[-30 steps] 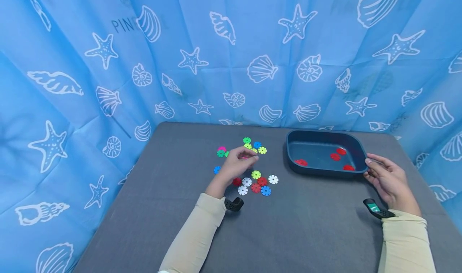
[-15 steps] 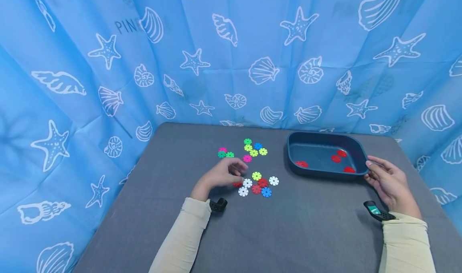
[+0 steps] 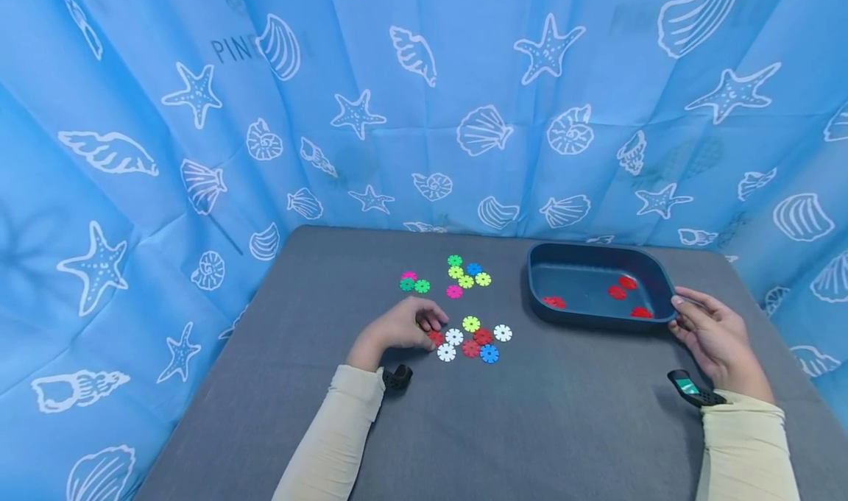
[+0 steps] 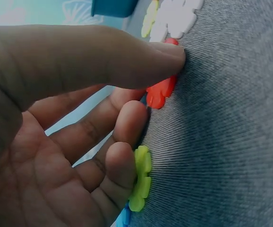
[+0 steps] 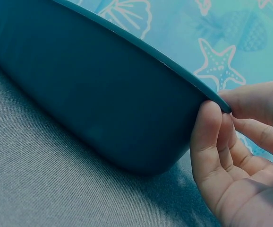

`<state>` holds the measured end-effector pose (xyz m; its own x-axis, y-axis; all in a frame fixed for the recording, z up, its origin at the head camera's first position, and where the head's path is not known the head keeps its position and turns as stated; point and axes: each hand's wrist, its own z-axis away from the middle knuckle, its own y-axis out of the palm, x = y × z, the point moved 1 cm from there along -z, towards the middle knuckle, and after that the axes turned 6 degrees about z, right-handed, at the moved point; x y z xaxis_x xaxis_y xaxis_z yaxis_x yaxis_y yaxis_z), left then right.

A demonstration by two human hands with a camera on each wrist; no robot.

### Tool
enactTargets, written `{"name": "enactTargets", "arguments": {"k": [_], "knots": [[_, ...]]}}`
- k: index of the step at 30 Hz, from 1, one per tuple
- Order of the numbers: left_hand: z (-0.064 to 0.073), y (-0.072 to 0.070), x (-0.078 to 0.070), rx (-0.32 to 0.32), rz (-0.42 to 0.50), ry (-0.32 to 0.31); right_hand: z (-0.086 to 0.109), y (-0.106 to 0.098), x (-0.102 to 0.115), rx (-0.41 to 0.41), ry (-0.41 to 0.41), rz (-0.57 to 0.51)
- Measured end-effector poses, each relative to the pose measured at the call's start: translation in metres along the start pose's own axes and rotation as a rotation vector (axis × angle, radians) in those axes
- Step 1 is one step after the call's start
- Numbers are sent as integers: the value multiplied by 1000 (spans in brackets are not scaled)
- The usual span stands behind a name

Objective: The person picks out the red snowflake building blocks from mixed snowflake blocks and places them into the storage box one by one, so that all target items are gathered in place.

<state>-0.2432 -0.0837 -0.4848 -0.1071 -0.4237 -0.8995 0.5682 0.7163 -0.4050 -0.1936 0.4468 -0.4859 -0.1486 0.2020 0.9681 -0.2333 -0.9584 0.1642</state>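
My left hand [image 3: 397, 324] is low over the table, fingers loosely bent. Its thumb tip lies against a red notched snowflake disc [image 4: 161, 93], while in the head view the fingertips stand apart on the far side. A yellow-green disc [image 4: 142, 179] is close by its lower fingers in the left wrist view. White discs [image 3: 453, 337], more red discs [image 3: 483, 335], a yellow disc [image 3: 471, 324] and a blue disc [image 3: 489, 353] lie just right of it. My right hand [image 3: 712, 332] pinches the rim of a dark blue tray [image 5: 98, 94] at its right end.
Inside the tray lie several red discs [image 3: 617, 293]. Farther back on the grey table [image 3: 530, 413] are green discs [image 3: 422, 286], pink discs [image 3: 453, 291], more yellow ones and a blue one. A blue shell-print curtain [image 3: 424, 104] hangs behind the table.
My left hand has moved left and nearer from over the back group of discs, down to the red disc; a pink disc it covered now shows on the table. My right hand keeps its place.
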Motion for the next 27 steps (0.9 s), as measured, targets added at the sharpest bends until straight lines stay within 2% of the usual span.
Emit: {"name": "enactTargets", "arguments": {"k": [18, 27], "knots": [[1, 0, 3, -37, -25, 2, 1, 1, -1, 25, -14, -32], [-4, 1, 2, -71, -33, 49, -1, 0, -1, 36, -57, -57]]}}
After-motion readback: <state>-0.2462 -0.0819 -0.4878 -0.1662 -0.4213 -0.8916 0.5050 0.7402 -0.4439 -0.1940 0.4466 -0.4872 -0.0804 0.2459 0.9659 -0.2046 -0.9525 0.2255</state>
